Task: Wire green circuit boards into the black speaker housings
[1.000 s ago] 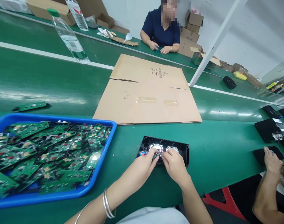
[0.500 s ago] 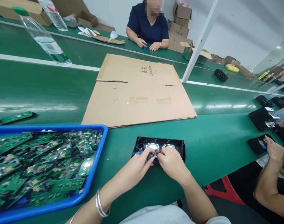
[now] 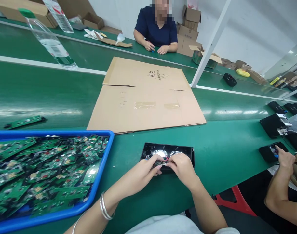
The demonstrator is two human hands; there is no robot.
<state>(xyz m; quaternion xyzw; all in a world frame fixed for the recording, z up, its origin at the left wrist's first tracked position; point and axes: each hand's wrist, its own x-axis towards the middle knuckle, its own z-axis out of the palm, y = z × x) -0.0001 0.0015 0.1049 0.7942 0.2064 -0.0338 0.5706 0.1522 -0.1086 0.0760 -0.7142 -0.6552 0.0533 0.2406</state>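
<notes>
Both hands' fingers [image 3: 160, 163] pinched on black panel [image 3: 187, 151] near table edge, blue tray [image 3: 103, 169] leftward.

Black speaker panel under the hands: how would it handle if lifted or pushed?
The black panel looks like a rigid moulded shell, so probably stiff. It lies flat on the green belt, so it would likely slide, not tip or roll. The red wire between the left hand and right hand looks snag-prone.

Housing [image 3: 184, 151] lies on tabletop [image 3: 223, 156] at near edge, both hands on it: left hand [image 3: 144, 169], right hand [image 3: 181, 167]. Tray [image 3: 99, 182] of circuit boards [image 3: 41, 172] to its left. Cardboard sheet [image 3: 145, 97] behind housing; bottle [image 3: 49, 42] far left behind.
</notes>
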